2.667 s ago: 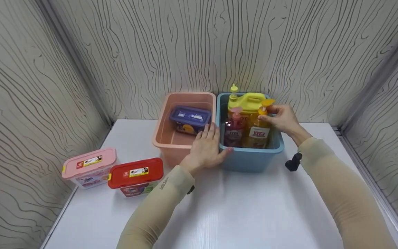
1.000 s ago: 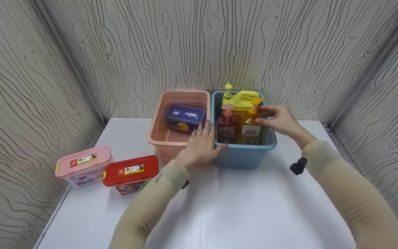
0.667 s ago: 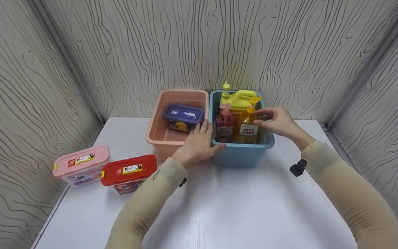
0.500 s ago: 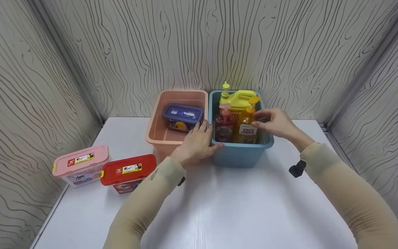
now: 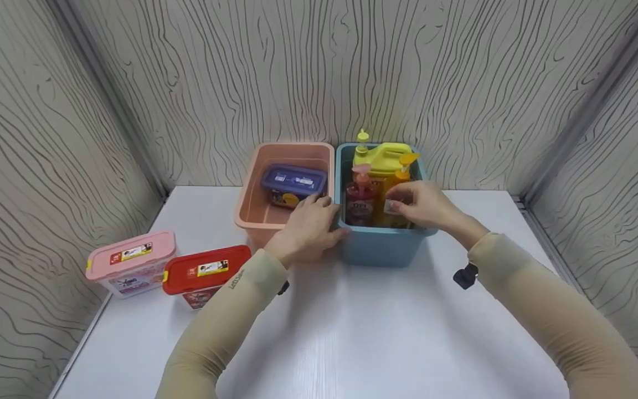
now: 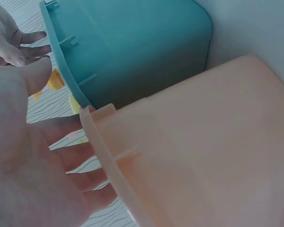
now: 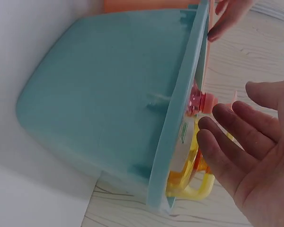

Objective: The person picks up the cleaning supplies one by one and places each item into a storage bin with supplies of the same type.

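My left hand rests on the near rim of the pink bin, beside the blue bin. Its fingers extend over the rim in the left wrist view. Above the blue bin's front is my right hand, in front of an orange pump bottle, partly covering its label. The right wrist view shows these fingers loosely bent and holding nothing. Beside that bottle stands a red pump bottle, with a yellow handled jug behind. A dark blue lidded tub sits in the pink bin.
On the white table, a pink-lidded tub and a red-lidded tub stand to the left. My left forearm passes close to the red-lidded one. Wood-patterned panels enclose the back and sides.
My right hand has left the orange bottle's pump and moved down and left toward its label. My left hand has drawn back slightly along the rim. The bottles and tubs stay in place.
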Demonstrator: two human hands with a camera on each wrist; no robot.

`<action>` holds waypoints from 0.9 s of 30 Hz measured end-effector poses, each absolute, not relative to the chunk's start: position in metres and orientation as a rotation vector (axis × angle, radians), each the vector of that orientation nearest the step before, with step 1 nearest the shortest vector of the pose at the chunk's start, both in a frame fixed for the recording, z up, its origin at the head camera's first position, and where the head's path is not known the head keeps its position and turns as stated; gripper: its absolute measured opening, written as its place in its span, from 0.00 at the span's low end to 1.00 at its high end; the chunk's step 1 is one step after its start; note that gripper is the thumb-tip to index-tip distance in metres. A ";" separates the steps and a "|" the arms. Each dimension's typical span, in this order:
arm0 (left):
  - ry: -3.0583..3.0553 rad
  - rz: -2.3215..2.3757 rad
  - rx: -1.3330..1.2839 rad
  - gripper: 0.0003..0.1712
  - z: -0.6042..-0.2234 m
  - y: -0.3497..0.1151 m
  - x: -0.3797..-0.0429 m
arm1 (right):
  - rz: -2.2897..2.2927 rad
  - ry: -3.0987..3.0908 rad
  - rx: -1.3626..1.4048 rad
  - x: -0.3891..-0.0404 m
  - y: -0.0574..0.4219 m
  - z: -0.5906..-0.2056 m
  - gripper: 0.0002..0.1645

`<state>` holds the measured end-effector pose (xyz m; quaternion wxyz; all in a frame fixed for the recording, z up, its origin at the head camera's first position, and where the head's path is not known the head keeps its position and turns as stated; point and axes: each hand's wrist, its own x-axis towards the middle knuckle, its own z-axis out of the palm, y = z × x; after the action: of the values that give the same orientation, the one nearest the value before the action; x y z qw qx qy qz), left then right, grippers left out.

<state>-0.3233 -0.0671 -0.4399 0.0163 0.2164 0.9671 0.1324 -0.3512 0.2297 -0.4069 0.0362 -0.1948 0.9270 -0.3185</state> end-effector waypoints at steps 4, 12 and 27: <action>3.030 0.424 0.712 0.36 -0.438 -0.078 -0.321 | -0.959 2.829 -0.614 -0.347 0.220 -0.408 0.20; 3.020 0.513 0.700 0.32 -0.437 -0.097 -0.323 | -0.936 2.799 -0.711 -0.342 0.207 -0.410 0.20; 3.122 0.427 0.746 0.28 -0.432 -0.124 -0.321 | -0.800 2.813 -0.799 -0.334 0.173 -0.417 0.21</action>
<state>-0.3208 -0.1236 -0.4324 -0.0481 0.2300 0.9630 0.1318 -0.3335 0.1731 -0.4173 0.0551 -0.2631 0.9265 -0.2635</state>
